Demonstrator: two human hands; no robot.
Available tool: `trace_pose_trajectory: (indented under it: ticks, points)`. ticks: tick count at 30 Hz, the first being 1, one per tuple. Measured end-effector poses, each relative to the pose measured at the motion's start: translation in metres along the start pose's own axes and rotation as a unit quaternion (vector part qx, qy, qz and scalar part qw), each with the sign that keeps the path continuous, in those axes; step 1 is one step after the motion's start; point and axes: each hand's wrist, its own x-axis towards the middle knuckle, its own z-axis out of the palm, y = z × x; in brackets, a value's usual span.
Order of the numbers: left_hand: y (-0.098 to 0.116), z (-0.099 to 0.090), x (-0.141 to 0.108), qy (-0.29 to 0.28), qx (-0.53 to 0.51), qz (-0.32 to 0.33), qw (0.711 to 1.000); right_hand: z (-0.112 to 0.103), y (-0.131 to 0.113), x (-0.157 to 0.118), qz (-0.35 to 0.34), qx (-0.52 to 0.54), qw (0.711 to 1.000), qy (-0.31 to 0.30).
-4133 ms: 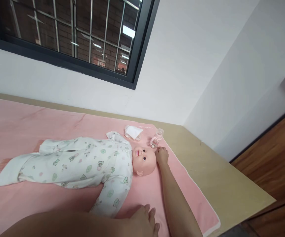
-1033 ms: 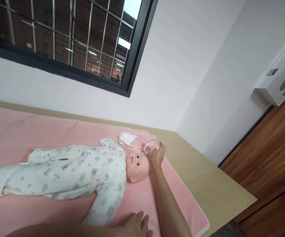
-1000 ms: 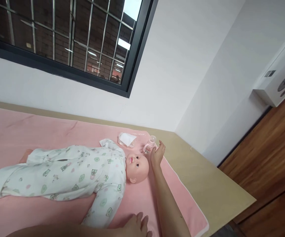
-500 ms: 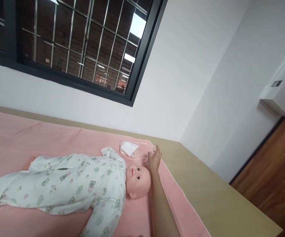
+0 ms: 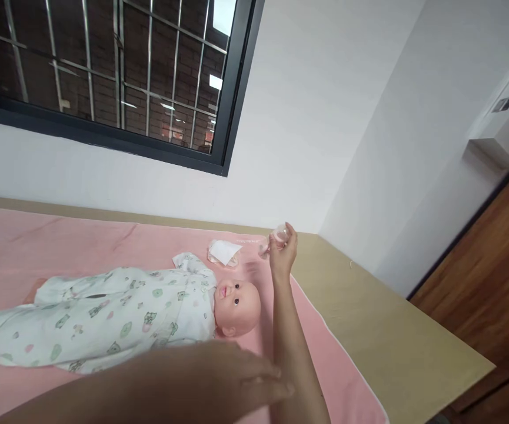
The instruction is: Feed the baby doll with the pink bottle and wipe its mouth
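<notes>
My right hand (image 5: 283, 257) is raised over the far right corner of the pink mat (image 5: 73, 235), its fingers wrapped round a small clear rounded container (image 5: 281, 234). Just left of that hand is another small clear item (image 5: 263, 248), too small to name. From the lower left my left hand (image 5: 240, 377) reaches across, slightly blurred, fingers stretched out and nothing in them. It passes in front of the lower side of a baby doll (image 5: 239, 306), partly hiding its near arm. The doll lies on its back in a white printed sleepsuit (image 5: 135, 312), head to the right.
A clear packet with a white paper (image 5: 226, 252) lies on the mat beyond the doll's head. The tan tabletop (image 5: 369, 318) extends to the right. Behind are a white wall (image 5: 298, 118) and a barred dark-framed window (image 5: 223, 141). A white box (image 5: 505, 129) hangs at right.
My right hand has lifted from beside the doll's head with the clear container, now more visible. My left hand has come into view from below. The camera view has shifted slightly.
</notes>
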Motion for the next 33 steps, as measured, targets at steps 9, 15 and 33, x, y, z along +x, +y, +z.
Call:
trace_pose_trajectory:
  ticks: [9,15,33]
  points:
    - [-0.077,-0.055,-0.012,0.240,-0.218,-0.200,0.925,-0.015,-0.090,-0.018,-0.006,0.200,0.960,-0.196]
    - [-0.096,-0.062,-0.023,0.211,-0.246,-0.234,0.917,-0.009,-0.132,-0.054,-0.018,0.259,0.919,-0.298]
    - [-0.092,-0.061,-0.016,0.240,-0.168,-0.287,0.912,0.001,-0.139,-0.071,-0.007,0.231,0.932,-0.280]
